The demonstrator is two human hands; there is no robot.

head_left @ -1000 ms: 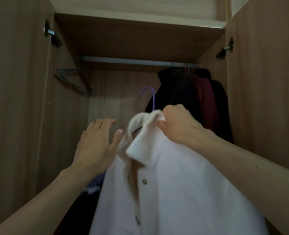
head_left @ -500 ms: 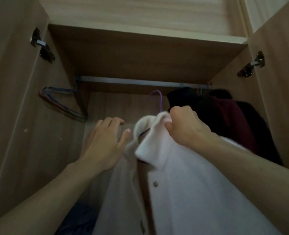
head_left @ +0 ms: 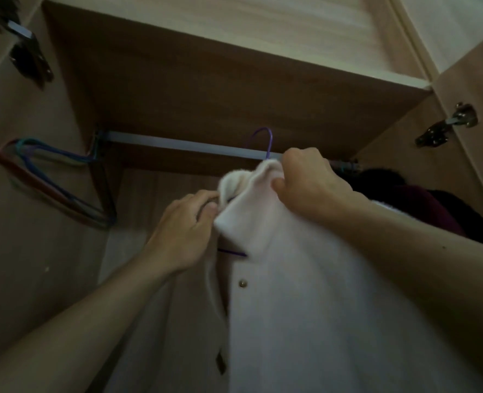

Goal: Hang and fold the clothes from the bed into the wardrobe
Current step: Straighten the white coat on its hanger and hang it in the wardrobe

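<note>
Your white coat [head_left: 305, 293] hangs nearest, held up in front of the wardrobe opening on a purple hanger [head_left: 265, 140]. Your right hand [head_left: 311, 185] is clenched on its collar; your left hand [head_left: 183, 234] pinches the collar's other side. Beyond, the hanger's hook sits level with the rail [head_left: 183, 144]; contact cannot be confirmed. Empty hangers [head_left: 50, 182] hang far left, dark clothes [head_left: 421, 205] far right.
</note>
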